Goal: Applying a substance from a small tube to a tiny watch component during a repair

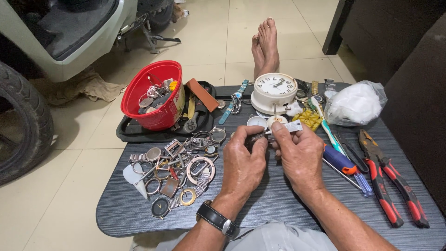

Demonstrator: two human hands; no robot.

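Nearest, a dark table (278, 209) with the person seated at its 6 o'clock edge. Left hand (244, 160), a black-strapped wristwatch (216, 218) on its wrist, fingers curled and pinched on a small metal part (257, 136) at table centre. Right hand (301, 155) just beside it, thumb and forefinger clamped on a slim white tool (289, 127) whose tip meets that part. At 9 o'clock of the hands, a heap of watch cases and bands (179, 169). At 3 o'clock, a blue-handled screwdriver (341, 160), then red-handled pliers (388, 183) farther out. Toward 12 o'clock, a white alarm clock (274, 91), yellow bits (309, 118) and a toothbrush (325, 123) beside it. At 2 o'clock, a clear plastic bag (355, 103). At 10 o'clock, a red bowl (153, 95) of oddments on a black tray (134, 132). Beyond the table, bare feet (265, 46) on the tiled floor.
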